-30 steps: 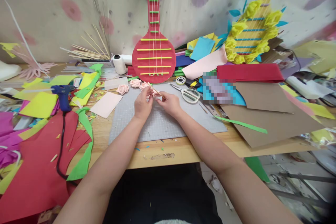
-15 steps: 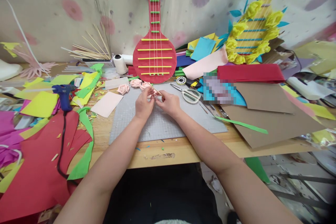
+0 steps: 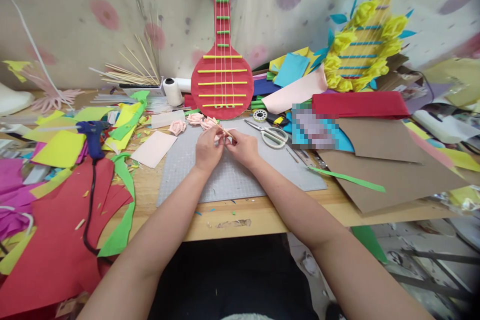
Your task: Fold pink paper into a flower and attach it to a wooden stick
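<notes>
Over the grey cutting mat [image 3: 191,180], my left hand [image 3: 208,152] and my right hand [image 3: 243,150] meet fingertip to fingertip. A thin wooden stick [image 3: 227,132] slants out of my right hand's pinch toward the fingers of my left. My left hand is closed on a small pale pink paper piece, mostly hidden by the fingers. Just beyond them sit pink paper roses [image 3: 177,126] at the mat's far edge. White-handled scissors [image 3: 273,137] lie right of my right hand. A pink paper sheet [image 3: 154,148] rests left of my left hand.
A red paper-covered lute shape [image 3: 222,87] stands behind the mat; a yellow one with flowers [image 3: 360,55] leans at back right. A blue glue gun [image 3: 92,137] and red sheets [image 3: 60,230] lie left. Brown cardboard [image 3: 386,175] overhangs the front right edge.
The fingers have shifted slightly around the stick and the pink piece. Everything else shows only a small shift of the view.
</notes>
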Motion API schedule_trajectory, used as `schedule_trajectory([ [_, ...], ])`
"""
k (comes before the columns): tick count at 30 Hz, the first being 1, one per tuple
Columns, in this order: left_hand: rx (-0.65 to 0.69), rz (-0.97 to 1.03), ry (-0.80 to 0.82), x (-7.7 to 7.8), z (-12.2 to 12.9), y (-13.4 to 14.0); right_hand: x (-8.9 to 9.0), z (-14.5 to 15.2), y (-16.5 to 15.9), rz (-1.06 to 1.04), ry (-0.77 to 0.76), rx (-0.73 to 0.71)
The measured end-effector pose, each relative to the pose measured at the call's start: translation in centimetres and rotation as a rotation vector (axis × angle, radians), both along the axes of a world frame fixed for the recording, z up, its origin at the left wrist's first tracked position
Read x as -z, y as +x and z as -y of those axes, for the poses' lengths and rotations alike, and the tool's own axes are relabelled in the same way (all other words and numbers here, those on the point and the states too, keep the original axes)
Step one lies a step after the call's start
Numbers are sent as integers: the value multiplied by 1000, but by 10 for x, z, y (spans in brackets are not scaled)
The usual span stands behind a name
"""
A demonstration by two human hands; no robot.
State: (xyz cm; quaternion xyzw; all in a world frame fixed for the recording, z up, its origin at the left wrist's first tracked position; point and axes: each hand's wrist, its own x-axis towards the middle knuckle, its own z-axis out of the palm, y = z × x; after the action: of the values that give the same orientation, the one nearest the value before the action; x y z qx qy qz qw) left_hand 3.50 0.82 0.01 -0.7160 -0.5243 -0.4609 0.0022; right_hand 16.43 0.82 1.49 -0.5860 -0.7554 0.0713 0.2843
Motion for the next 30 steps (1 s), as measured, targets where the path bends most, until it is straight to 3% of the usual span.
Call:
schedule_trajectory([
  [20,76,-28,17,0,1,-4,3,-5,8,-27,4,4],
  [30,45,-52,3,1,-2,-2,5,-5,7,-3,6,24],
])
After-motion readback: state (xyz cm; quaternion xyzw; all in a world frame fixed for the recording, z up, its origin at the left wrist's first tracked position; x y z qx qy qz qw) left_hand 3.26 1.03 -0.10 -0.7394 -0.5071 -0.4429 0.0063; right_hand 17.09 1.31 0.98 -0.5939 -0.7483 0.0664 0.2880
